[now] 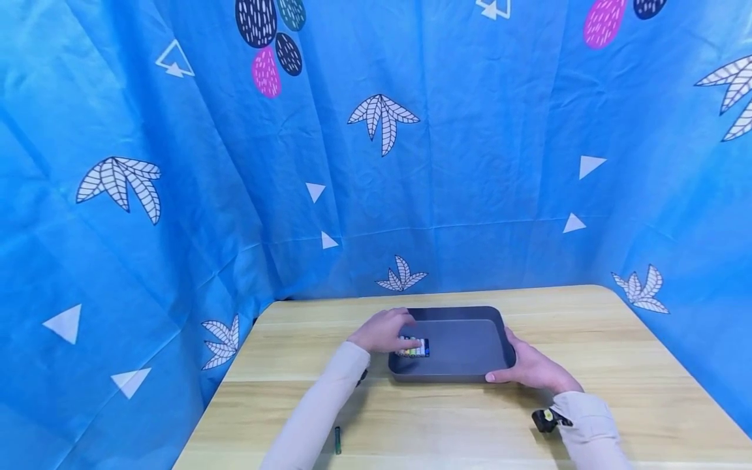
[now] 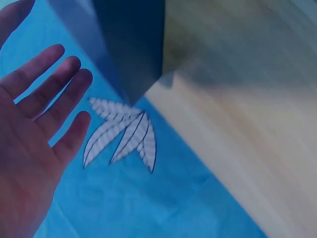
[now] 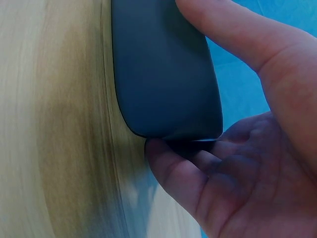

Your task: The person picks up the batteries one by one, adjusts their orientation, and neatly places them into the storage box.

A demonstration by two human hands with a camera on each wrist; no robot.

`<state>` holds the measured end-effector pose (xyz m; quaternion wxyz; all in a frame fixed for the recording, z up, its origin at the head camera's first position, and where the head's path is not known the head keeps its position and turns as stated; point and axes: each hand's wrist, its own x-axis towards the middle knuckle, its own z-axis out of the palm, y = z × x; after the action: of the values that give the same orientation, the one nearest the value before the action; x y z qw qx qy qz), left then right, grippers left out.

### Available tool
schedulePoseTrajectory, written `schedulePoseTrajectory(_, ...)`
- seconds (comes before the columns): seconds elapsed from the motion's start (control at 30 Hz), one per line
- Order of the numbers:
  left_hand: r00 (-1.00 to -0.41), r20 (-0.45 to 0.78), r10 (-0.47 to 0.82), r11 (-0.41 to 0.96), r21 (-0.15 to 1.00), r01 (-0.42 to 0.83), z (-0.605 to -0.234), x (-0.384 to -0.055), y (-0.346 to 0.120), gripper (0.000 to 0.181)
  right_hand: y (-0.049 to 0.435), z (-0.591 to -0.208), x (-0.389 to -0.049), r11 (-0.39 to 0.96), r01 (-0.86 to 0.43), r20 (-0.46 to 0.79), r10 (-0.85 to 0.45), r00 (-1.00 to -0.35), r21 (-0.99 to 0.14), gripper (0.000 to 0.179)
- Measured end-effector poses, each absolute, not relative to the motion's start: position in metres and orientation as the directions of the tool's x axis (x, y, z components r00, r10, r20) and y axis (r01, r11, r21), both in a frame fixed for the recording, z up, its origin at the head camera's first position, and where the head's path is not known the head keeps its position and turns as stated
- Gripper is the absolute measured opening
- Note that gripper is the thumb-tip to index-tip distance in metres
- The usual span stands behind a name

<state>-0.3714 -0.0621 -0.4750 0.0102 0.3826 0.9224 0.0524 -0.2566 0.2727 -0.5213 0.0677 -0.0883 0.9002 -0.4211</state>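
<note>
A dark grey rectangular tray (image 1: 464, 356) rests on the wooden table. My right hand (image 1: 531, 369) grips its near right corner. In the right wrist view, the right thumb (image 3: 233, 25) lies along the tray's wall (image 3: 163, 74) and the fingers curl at its underside. At the tray's left end sits a tight row of small multicoloured cylinders (image 1: 418, 350), like batteries. Over them hovers my left hand (image 1: 384, 331), its fingertips close above the row and partly hiding it. The left wrist view shows that hand's fingers (image 2: 59, 99) loosely extended, with the tray's outer corner (image 2: 133, 49) beyond.
One dark green cylinder (image 1: 337, 440), like a battery, lies on the table (image 1: 446, 424) near the left forearm. A blue patterned curtain (image 1: 470, 163) hangs behind the table's far edge and along both sides. A small black device (image 1: 548, 421) is strapped at the right wrist.
</note>
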Motion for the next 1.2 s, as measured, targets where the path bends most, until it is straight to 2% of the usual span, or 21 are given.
schedulePoseTrajectory(0.17,-0.715,0.098,0.692,0.693,0.187,0.696,-0.460,-0.363,-0.091,0.050,0.273,-0.521,-0.256,0.625,-0.104,-0.046,-0.219,-0.975,-0.773,0.133)
schedulePoseTrajectory(0.43,-0.766,0.172,0.619,0.717,0.272,0.641,-0.450,-0.338,-0.144,0.052,0.274,-0.521,-0.255,0.623,-0.101,-0.049,-0.219,-0.975,-0.775,0.133)
schedulePoseTrajectory(0.83,-0.807,0.173,0.565,0.752,0.296,0.589,-0.465,-0.297,-0.195,0.047,0.275,-0.520,-0.253,0.637,-0.096,-0.055,-0.214,-0.975,-0.764,0.133)
schedulePoseTrajectory(1.2,-0.787,0.103,0.608,0.738,0.293,0.609,-0.497,-0.260,-0.222,0.048,0.274,-0.519,-0.255,0.635,-0.097,-0.059,-0.220,-0.974,-0.766,0.134)
